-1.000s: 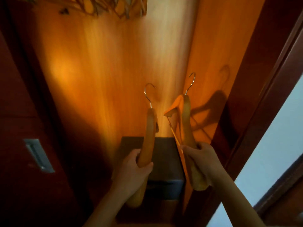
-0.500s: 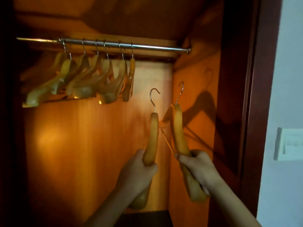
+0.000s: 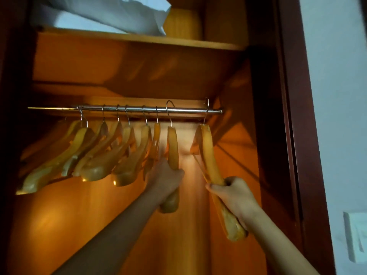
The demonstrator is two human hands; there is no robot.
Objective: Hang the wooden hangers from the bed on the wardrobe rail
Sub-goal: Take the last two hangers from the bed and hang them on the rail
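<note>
A steel wardrobe rail runs across the wardrobe under a shelf. Several wooden hangers hang on its left and middle part. My left hand is shut on a wooden hanger whose hook reaches over the rail, right of the hanging row. My right hand is shut on a second wooden hanger, tilted, with its hook up at the rail near the right end. Whether either hook rests on the rail is unclear.
A wooden shelf above the rail carries white bedding. The wardrobe's dark red frame stands close on the right, beside a white wall with a light switch. The orange back panel is lit from inside.
Both hands have risen with their hangers from well below the rail up to it, so the hooks now reach the rail. The view has tilted upward, showing the shelf.
</note>
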